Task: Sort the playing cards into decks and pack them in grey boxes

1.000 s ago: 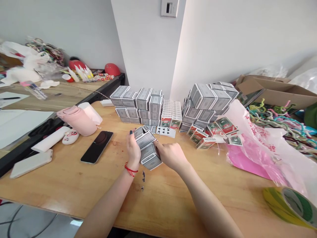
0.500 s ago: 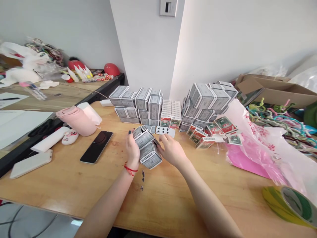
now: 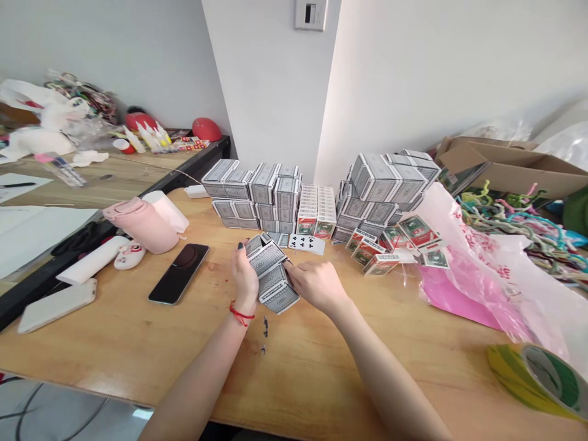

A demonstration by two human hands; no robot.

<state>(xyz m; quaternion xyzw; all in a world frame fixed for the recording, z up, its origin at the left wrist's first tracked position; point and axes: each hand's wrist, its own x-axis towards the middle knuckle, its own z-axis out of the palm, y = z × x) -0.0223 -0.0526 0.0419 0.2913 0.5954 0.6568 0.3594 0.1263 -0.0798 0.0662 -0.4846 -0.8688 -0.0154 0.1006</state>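
Observation:
A boxy block of folded playing cards (image 3: 279, 288), grey patterned backs outward, is held tilted above the wooden table. My left hand (image 3: 245, 275) grips it from the left, thumb and fingers partly hidden behind it. At the block's right edge, my right hand (image 3: 319, 283) is closed, its index finger and thumb pressing on the cards; the fingertips are partly hidden. Just beyond the block lie a few loose cards (image 3: 309, 244), with a club card face up. Behind them stand stacked card blocks on the left (image 3: 252, 193) and on the right (image 3: 386, 184).
Between the stacks are rows of card boxes (image 3: 316, 214); more red and green card boxes (image 3: 374, 251) lie at right. A phone (image 3: 179, 274) and a pink bottle (image 3: 142, 223) are at left. Pink plastic (image 3: 463, 282) and yellow tape (image 3: 528, 380) lie at right.
My right hand has shifted slightly left and its fingers have curled closer against the card block's edge. My left hand and the block have hardly moved.

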